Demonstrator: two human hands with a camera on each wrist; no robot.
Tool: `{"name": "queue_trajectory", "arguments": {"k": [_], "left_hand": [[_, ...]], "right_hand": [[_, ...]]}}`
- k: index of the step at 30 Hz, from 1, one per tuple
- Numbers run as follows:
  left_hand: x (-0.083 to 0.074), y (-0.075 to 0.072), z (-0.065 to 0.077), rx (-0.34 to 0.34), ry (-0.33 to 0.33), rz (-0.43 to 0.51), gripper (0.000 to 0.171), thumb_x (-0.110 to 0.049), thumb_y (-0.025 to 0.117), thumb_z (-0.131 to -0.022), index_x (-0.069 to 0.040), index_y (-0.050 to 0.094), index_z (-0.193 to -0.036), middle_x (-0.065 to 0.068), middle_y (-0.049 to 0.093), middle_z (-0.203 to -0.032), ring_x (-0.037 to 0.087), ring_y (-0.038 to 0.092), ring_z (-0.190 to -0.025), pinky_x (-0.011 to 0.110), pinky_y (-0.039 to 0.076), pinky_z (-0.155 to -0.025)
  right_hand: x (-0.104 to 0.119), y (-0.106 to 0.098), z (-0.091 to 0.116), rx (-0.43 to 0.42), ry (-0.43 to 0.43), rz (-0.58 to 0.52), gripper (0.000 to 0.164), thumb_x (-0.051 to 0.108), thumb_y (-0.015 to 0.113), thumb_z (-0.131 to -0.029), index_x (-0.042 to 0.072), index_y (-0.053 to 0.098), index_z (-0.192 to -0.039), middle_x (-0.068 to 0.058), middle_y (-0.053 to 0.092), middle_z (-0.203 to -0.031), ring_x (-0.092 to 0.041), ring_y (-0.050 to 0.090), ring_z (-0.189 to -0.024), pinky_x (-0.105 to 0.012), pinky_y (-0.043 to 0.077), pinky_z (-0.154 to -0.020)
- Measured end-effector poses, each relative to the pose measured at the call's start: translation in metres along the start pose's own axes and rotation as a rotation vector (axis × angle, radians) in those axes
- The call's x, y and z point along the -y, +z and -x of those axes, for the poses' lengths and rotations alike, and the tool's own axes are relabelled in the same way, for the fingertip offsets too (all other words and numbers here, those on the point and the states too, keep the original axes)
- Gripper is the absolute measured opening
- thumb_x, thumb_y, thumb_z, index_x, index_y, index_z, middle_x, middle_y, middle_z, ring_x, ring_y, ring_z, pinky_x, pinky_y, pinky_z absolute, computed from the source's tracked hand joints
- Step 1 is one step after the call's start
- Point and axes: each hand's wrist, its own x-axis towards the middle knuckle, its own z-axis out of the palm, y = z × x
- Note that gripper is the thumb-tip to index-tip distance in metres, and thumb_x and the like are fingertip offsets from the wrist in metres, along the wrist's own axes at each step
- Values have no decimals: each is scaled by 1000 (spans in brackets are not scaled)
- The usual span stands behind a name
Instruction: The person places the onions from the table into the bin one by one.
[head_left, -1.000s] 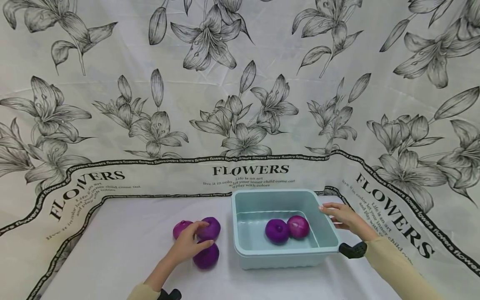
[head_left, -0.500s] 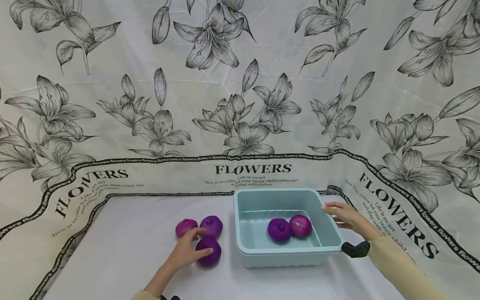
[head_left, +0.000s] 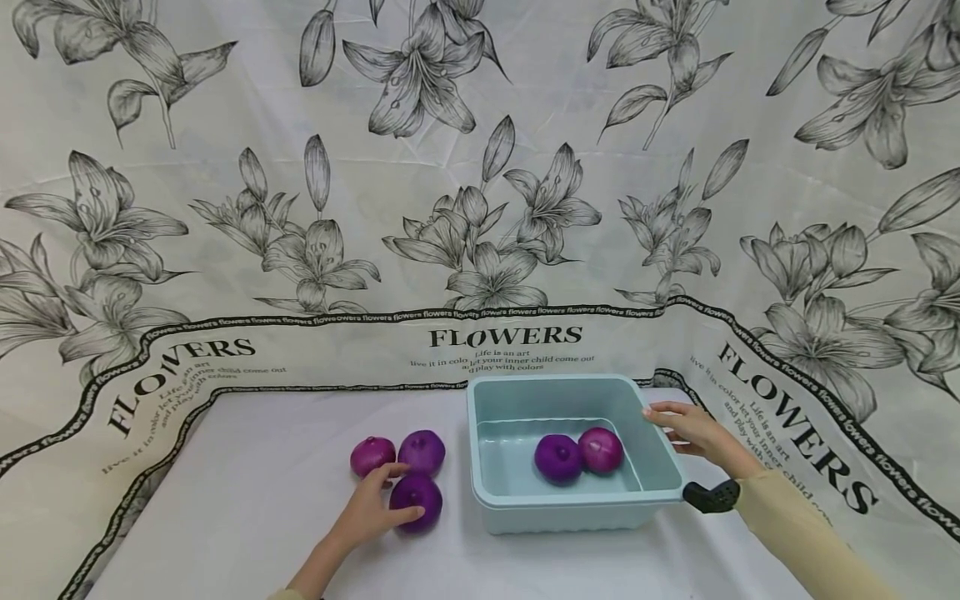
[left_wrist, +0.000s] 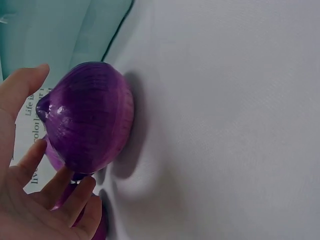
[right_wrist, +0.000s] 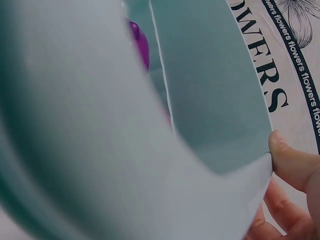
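My left hand (head_left: 363,510) is spread around the nearest dark purple onion (head_left: 424,493), left of the bin. In the left wrist view the thumb stands off this onion (left_wrist: 92,120), while the fingertips are right at its lower side. Just behind lie a second purple onion (head_left: 423,451) and a pinkish-purple onion (head_left: 371,456). On the right, my right hand (head_left: 692,430) pinches the rim of a pale blue plastic bin (head_left: 577,502), thumb on top and fingers beneath, as the right wrist view shows. Inside the bin sit a dark purple onion (head_left: 558,459) and a pinker onion (head_left: 601,451).
A white cloth (head_left: 247,492) covers the table. Behind and at both sides hangs a curtain (head_left: 315,250) with lily drawings and printed words, its lower border close behind the bin.
My left hand has come down and back toward the nearest onion, away from the one behind it. The right hand keeps its hold on the bin's rim.
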Motion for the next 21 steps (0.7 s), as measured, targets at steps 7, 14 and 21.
{"name": "queue_trajectory", "arguments": {"k": [7, 14, 21], "left_hand": [[1, 5, 3, 39, -13, 12, 71, -23, 86, -67, 0, 54, -126, 18, 59, -123, 33, 58, -107, 53, 50, -93], [0, 10, 5, 69, -9, 8, 76, -21, 88, -63, -1, 52, -127, 20, 57, -124, 32, 56, -108, 54, 49, -92], [-1, 15, 6, 103, 11, 23, 81, -20, 89, -61, -1, 50, -130, 23, 54, -128, 39, 54, -113, 56, 49, -94]], "right_hand": [[1, 1, 0, -9, 9, 9, 72, 45, 54, -95, -8, 35, -140, -29, 54, -128, -23, 64, -98, -38, 55, -81], [1, 2, 1, -17, 12, 0, 72, 45, 55, -94, -7, 36, -140, -28, 55, -126, -21, 63, -95, -36, 55, -80], [1, 1, 1, -28, 29, -4, 73, 48, 56, -93, -5, 37, -140, -28, 53, -129, -22, 62, -96, -36, 54, -77]]}}
